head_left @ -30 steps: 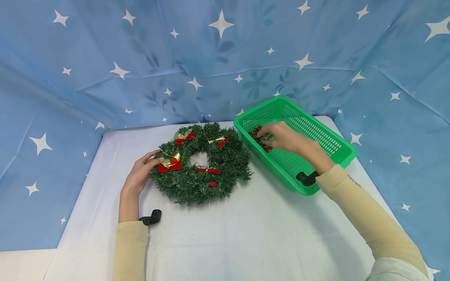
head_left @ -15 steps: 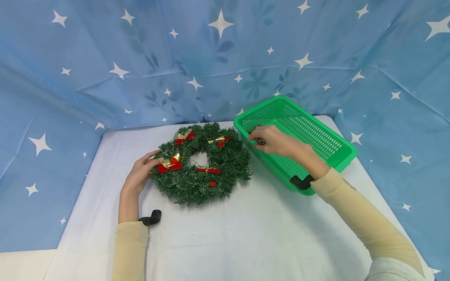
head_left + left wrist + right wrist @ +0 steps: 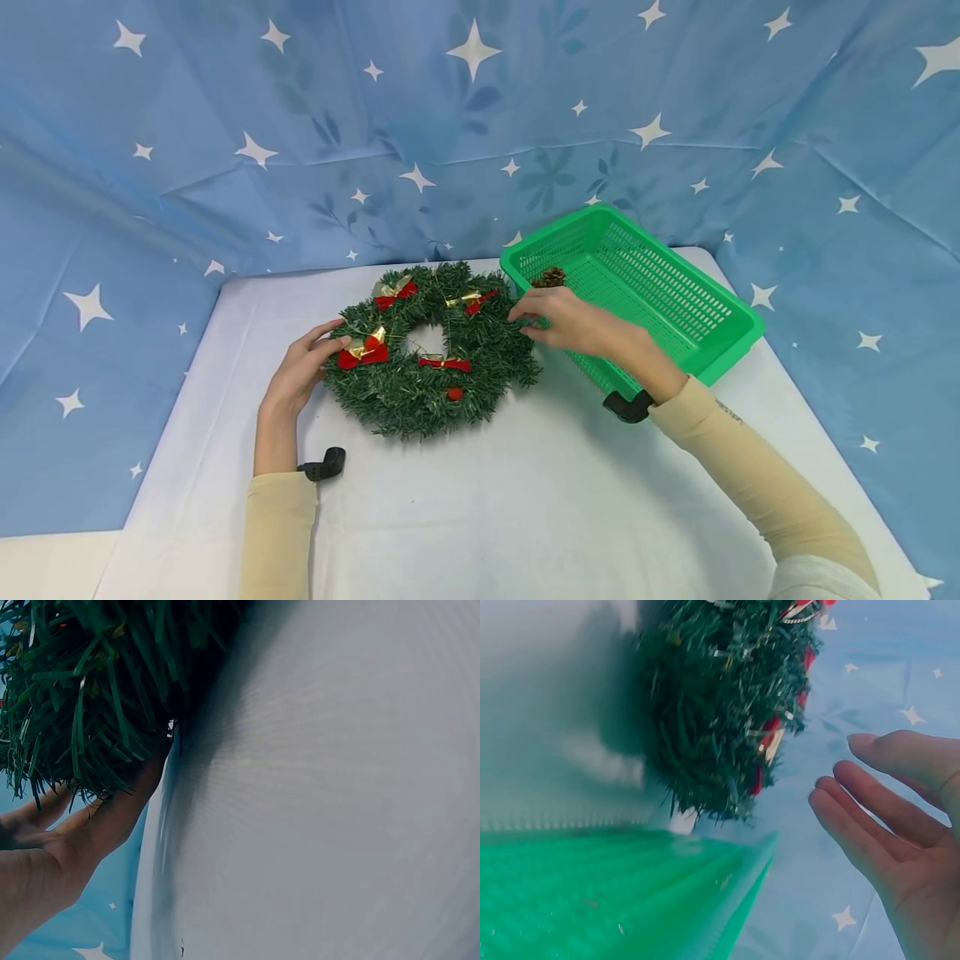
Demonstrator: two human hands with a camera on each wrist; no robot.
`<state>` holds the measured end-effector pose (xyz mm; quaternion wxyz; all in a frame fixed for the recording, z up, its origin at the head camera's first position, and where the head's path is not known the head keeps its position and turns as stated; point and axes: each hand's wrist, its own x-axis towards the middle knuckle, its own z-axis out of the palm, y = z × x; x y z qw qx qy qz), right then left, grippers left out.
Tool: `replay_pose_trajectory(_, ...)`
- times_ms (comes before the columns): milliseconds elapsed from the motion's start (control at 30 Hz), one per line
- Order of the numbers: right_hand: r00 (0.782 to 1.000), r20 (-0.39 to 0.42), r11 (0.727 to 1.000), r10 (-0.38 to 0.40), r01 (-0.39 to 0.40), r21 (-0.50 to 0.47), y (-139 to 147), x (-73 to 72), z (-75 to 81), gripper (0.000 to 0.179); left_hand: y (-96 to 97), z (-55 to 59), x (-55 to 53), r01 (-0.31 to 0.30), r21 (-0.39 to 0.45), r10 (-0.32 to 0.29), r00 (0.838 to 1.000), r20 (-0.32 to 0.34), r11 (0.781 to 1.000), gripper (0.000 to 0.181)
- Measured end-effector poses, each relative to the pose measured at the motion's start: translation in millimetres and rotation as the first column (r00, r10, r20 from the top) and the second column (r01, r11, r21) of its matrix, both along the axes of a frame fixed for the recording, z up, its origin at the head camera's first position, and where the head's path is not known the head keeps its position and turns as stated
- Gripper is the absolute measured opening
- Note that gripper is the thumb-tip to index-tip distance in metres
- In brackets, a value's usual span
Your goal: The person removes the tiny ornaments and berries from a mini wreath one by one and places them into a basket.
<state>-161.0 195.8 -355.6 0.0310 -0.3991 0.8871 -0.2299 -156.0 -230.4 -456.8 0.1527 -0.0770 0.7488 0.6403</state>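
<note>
A round green Christmas wreath (image 3: 420, 400) lies on the white table, with red-and-gold bows and a red ball on its top. My left hand (image 3: 295, 371) holds the wreath's left edge. Fingers (image 3: 112, 817) reach in against its green needles in the left wrist view. My right hand (image 3: 562, 321) hovers between the wreath's right edge and the green basket. The right wrist view shows that hand's fingers (image 3: 855, 825) fairly straight, thumb apart from them, nothing visible between. A brown pine cone (image 3: 553, 277) sits in the basket's left end, partly covered by the right hand.
The green plastic basket (image 3: 667, 258) stands at the back right, angled, close beside the wreath. White cloth covers the table (image 3: 480, 517). Behind it hangs a blue curtain (image 3: 420, 100) with white stars. A black wrist camera (image 3: 324, 465) is on the left wrist.
My right hand has moved left and toward me, out of the basket to near the wreath's right edge. The pine cone shows again behind it. My left hand and the wreath have stayed put.
</note>
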Motion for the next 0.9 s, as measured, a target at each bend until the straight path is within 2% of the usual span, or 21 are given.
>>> replay_pose_trajectory(267,0.999,-0.033,0.998,0.036,-0.038,-0.056,-17.5,9.5,-6.8,0.026,1.1,1.5,-0.4,-0.003,0.0,0.003,1.0,-0.003,1.0,0.07)
replay_pose_trajectory(500,0.995,-0.074,0.991,0.062,-0.07,-0.114,-27.2,18.3,-21.8,0.026,1.0,0.2,0.4,0.005,0.004,-0.005,1.0,0.005,1.0,0.07)
replay_pose_trajectory(733,0.997,-0.052,0.984,0.063,-0.071,-0.166,-37.5,30.2,-29.1,0.025,0.1,-1.9,-0.7,-0.003,0.004,0.003,1.0,0.009,1.0,0.07)
replay_pose_trajectory(900,0.995,-0.072,0.981,0.073,-0.084,-0.174,-45.5,36.5,-34.8,0.024,0.3,-1.3,-0.9,-0.002,0.005,0.002,1.0,0.005,1.0,0.07)
